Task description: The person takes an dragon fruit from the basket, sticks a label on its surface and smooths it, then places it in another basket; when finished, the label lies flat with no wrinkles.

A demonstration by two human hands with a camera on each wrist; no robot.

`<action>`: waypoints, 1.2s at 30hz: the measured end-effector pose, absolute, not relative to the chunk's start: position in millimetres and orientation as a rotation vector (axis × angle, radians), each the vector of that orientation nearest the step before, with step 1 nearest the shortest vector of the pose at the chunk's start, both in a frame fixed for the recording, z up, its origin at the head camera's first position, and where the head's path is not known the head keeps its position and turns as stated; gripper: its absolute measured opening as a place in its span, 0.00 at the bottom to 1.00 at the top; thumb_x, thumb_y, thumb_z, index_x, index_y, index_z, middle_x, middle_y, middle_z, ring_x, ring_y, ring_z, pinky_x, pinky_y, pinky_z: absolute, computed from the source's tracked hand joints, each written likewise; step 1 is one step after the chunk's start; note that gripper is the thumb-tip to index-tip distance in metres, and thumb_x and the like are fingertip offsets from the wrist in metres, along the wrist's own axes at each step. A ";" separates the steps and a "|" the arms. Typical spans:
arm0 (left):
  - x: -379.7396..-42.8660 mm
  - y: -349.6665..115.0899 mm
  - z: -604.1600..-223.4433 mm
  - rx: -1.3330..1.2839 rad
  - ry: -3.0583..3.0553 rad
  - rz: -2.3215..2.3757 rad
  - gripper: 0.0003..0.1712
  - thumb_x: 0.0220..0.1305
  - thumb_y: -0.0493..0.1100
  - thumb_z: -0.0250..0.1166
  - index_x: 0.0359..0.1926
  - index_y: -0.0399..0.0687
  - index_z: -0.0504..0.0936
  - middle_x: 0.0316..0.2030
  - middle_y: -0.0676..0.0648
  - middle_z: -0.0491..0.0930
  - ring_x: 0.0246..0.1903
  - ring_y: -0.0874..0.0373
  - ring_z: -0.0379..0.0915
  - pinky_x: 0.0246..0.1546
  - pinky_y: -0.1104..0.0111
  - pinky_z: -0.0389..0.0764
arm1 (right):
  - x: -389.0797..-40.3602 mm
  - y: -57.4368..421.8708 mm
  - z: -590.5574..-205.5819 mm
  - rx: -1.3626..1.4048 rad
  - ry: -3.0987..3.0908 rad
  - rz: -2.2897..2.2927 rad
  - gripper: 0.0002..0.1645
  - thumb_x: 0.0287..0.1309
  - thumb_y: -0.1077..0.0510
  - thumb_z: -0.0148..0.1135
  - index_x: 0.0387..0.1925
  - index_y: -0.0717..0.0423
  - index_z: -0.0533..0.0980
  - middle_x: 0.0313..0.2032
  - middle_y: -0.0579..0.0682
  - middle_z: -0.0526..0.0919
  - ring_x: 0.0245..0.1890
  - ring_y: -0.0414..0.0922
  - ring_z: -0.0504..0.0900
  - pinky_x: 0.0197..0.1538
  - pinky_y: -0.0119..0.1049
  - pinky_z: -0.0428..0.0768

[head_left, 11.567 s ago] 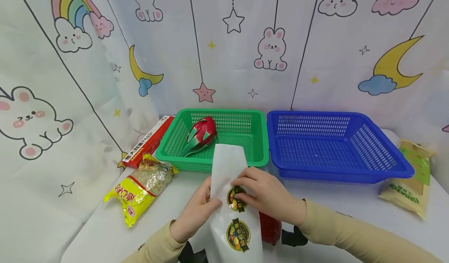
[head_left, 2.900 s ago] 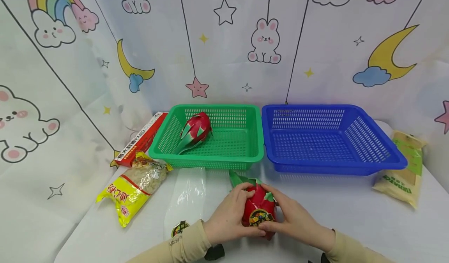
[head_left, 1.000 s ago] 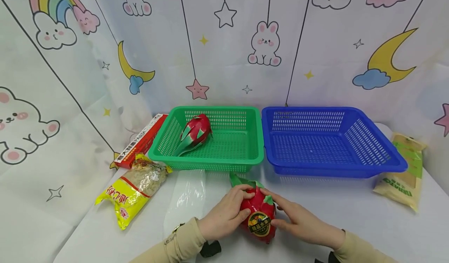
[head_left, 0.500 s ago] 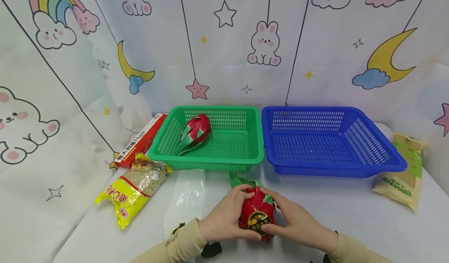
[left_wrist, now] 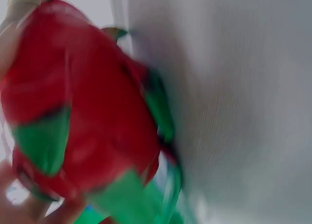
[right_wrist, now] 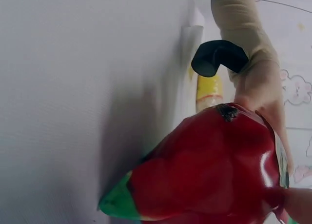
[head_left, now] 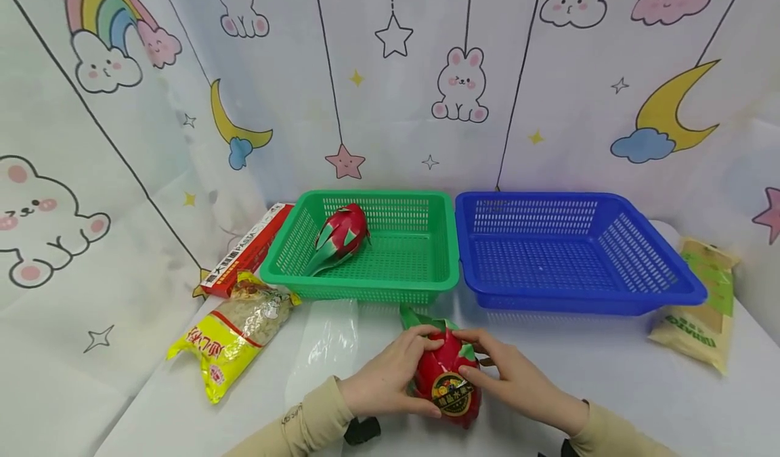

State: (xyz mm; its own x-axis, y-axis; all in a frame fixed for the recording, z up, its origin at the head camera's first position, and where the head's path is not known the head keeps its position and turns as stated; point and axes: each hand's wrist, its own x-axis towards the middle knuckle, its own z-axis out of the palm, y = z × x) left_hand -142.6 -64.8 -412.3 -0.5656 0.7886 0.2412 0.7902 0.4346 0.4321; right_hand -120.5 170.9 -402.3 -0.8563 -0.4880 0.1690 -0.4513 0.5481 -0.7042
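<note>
A red dragon fruit (head_left: 443,359) with green leaf tips lies on the white table, held between both hands. On its near side is a round black-and-gold sticker (head_left: 452,394). My left hand (head_left: 390,379) grips the fruit from the left, fingers over its top and thumb low beside it. From the right, my right hand (head_left: 518,379) holds it with the thumb close to the sticker. The fruit (left_wrist: 92,97) fills much of the left wrist view, blurred. In the right wrist view the fruit's red skin (right_wrist: 209,160) hides most of the far hand.
A white sticker sheet (head_left: 326,338) lies partly under the left forearm. Behind stand a green basket (head_left: 365,284) holding another dragon fruit (head_left: 344,230), and a blue basket (head_left: 585,298). A yellow bag (head_left: 234,332) and red pasta box (head_left: 246,250) sit left, a beige bag (head_left: 701,321) right.
Earliest, both hands were at the sticker sheet; it now lies at the left and the stickered fruit is between the hands. Lately, the thumbs have shifted off and around the sticker.
</note>
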 end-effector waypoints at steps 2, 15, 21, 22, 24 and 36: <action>-145.4 -66.9 -411.2 -1.506 -2.639 -0.714 0.51 0.42 0.56 0.74 0.61 0.43 0.58 0.64 0.42 0.54 0.62 0.52 0.59 0.60 0.64 0.67 | -120.6 171.2 -401.0 -0.825 2.720 -1.205 0.24 0.64 0.48 0.52 0.60 0.50 0.64 0.50 0.46 0.79 0.46 0.44 0.80 0.44 0.37 0.80; -137.8 -54.4 -411.5 -1.315 -2.561 -0.459 0.49 0.31 0.62 0.77 0.55 0.51 0.66 0.58 0.47 0.64 0.56 0.55 0.63 0.48 0.63 0.72 | -104.6 149.3 -389.6 -0.361 2.910 -0.914 0.59 0.36 0.28 0.66 0.63 0.58 0.60 0.53 0.51 0.75 0.43 0.44 0.78 0.38 0.39 0.79; -131.1 -42.5 -417.7 -1.165 -2.515 -0.344 0.52 0.23 0.71 0.74 0.51 0.53 0.67 0.54 0.47 0.67 0.51 0.55 0.63 0.42 0.65 0.69 | -110.7 145.0 -393.4 -0.322 2.934 -0.887 0.64 0.29 0.26 0.68 0.63 0.59 0.59 0.48 0.53 0.77 0.38 0.43 0.78 0.34 0.37 0.78; -130.2 -40.8 -418.7 -1.147 -2.508 -0.344 0.52 0.23 0.72 0.74 0.50 0.53 0.67 0.53 0.47 0.67 0.50 0.55 0.63 0.42 0.65 0.68 | -111.9 144.9 -394.2 -0.324 2.934 -0.891 0.64 0.29 0.26 0.69 0.62 0.59 0.59 0.47 0.53 0.77 0.37 0.42 0.78 0.33 0.36 0.77; -128.3 -37.7 -420.3 -1.114 -2.493 -0.344 0.53 0.22 0.72 0.74 0.49 0.52 0.67 0.52 0.46 0.67 0.49 0.55 0.64 0.40 0.65 0.68 | -114.4 145.0 -395.8 -0.339 2.937 -0.896 0.63 0.27 0.26 0.69 0.61 0.57 0.59 0.44 0.51 0.78 0.34 0.40 0.78 0.31 0.33 0.76; -126.9 -37.0 -410.2 -1.131 -2.562 -0.331 0.54 0.22 0.72 0.73 0.50 0.51 0.66 0.51 0.47 0.66 0.48 0.55 0.64 0.38 0.69 0.66 | -125.8 153.4 -393.7 -0.482 2.813 -1.008 0.48 0.30 0.35 0.74 0.49 0.55 0.63 0.33 0.48 0.78 0.28 0.36 0.77 0.26 0.26 0.75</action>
State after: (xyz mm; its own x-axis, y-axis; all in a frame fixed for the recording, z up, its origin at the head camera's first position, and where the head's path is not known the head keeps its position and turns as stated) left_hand -126.9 -37.0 -410.2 -0.6354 0.6730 0.3787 0.7471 0.6597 0.0813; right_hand -125.8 153.4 -393.7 -0.9429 -0.3331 -0.0004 -0.2570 0.7283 -0.6353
